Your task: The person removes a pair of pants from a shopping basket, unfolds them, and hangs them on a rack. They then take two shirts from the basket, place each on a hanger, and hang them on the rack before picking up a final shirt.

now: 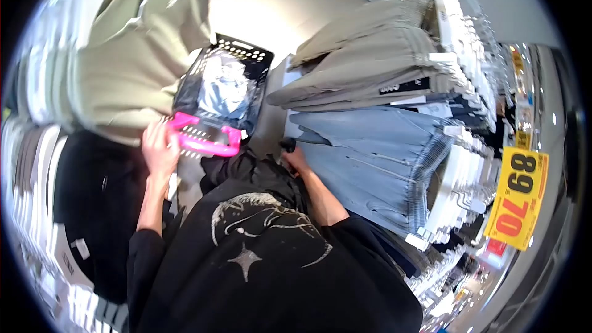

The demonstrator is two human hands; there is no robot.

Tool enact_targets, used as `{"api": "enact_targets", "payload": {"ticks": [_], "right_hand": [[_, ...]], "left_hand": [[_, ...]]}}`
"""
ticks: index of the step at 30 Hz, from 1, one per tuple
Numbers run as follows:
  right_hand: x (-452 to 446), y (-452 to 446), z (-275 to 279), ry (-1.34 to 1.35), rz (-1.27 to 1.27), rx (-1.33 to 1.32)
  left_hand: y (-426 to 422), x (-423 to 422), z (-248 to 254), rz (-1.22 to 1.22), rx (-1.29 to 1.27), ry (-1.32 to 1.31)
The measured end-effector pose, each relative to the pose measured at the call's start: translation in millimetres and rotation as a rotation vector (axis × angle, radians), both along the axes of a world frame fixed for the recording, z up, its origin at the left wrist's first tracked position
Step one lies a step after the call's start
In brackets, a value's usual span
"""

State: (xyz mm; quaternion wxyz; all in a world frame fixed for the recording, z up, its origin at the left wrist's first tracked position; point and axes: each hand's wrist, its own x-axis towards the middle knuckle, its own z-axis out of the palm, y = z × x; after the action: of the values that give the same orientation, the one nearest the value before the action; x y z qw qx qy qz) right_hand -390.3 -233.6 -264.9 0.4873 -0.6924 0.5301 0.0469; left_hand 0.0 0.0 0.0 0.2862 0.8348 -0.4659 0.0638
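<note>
Tight clothing aisle (262,9): I've the left hand (160,147) gripping the pink handle (208,147), right hand (298,160) closed on a dark object (288,144). Close-hung blue trousers (370,160) could snag the basket (264,68).

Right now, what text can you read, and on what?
"89": black digits, yellow sign.
"70": red digits, same sign; its tiny print is too small.
Too blurred or small: black label by the beige trousers, red sign, other tags.
</note>
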Motion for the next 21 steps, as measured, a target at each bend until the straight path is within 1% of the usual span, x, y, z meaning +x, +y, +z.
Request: {"api": "enact_targets", "payload": {"ticks": [1, 2, 3, 5, 7, 8, 9, 11, 13, 15, 17, 19, 20, 21], "right_hand": [[22.9, -11.6, 28.1, 0.104, -0.011, 0.233], [37.8, -14.5, 44.1, -0.085, -0.084, 0.187], [36.8, 25.3, 39.7, -0.027, -0.038, 0.241], [52.9, 36.5, 56.6, -0.146, -0.011, 0.158], [34.3, 49.1, 52.4, -0.041, 0.121, 0.138], [35.9, 58.6, 47.2, -0.009, 0.199, 0.131], [31.4, 75.2, 63.7, -0.117, 0.162, 0.102], [-3.9, 98.2, 35.9, -0.043, 0.161, -0.102], [-31.6, 99.2, 34.0, 0.151, 0.181, 0.018], [-56.6, 91.9, 21.6, 0.172, -0.057, 0.176], [-64.9, 83.7, 19.8, 0.211, -0.247, 0.269], [-86.4, 75.0, 15.2, 0.109, -0.210, 0.403], [-85.3, 83.7, 32.0, 0.138, -0.205, 0.419], [-88.8, 89.1, 37.6, 0.149, -0.198, 0.425]], "left_hand": [[9.1, -2.6, 4.7, 0.030, 0.015, -0.013], [-16.3, -11.2, 22.4, -0.020, 0.005, -0.023], [6.0, -20.3, 21.9, -0.073, 0.020, -0.001], [-4.8, -31.3, -9.5, -0.190, 0.266, 0.021], [-14.1, -32.5, -7.8, -0.227, 0.560, 0.188], [-7.6, -30.0, -12.6, -0.246, 0.492, 0.083], [-2.0, -30.4, -23.3, -0.275, 0.428, -0.024], [2.1, -36.4, -41.8, -0.306, 0.470, -0.348], [-1.0, -47.8, -27.8, -0.254, 0.441, -0.270], [-5.3, -63.2, -20.3, -0.275, 0.449, -0.180], [-5.4, -76.8, -21.5, -0.265, 0.434, -0.129], [-4.4, -88.3, -21.6, -0.251, 0.388, -0.141], [-2.1, -93.4, -21.2, -0.243, 0.359, -0.148], [0.0, -95.7, -20.0, -0.251, 0.341, -0.184]]}}
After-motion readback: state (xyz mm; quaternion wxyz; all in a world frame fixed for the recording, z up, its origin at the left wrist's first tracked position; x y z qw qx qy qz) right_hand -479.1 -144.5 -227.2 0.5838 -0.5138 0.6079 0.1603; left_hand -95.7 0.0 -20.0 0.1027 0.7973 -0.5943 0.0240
